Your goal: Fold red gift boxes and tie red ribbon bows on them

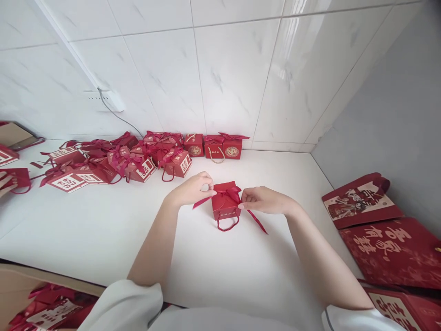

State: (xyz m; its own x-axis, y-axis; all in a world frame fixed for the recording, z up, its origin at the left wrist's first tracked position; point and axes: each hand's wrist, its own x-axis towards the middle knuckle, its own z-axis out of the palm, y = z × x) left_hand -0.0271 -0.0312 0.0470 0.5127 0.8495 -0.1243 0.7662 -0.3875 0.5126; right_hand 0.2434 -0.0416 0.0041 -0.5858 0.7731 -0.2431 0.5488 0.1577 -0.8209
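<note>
A small red gift box [220, 210] stands on the white table in front of me. Across its top lies a red ribbon [233, 194] with a bow or loop, and a red cord handle [228, 228] hangs from its near side. My left hand [194, 188] is at the box's left edge, fingers pinched on the ribbon there, its loose tail sticking out below them. At the right edge, my right hand [264, 200] pinches the other side of the ribbon, whose tail trails down to the right on the table.
Several red gift boxes with ribbons [138, 161] crowd together at the back left, by the tiled wall. Red paper bags [392, 248] lie on the right. A carton [51, 276] of red boxes is at lower left. Another person's hand [6, 180] shows at the left edge.
</note>
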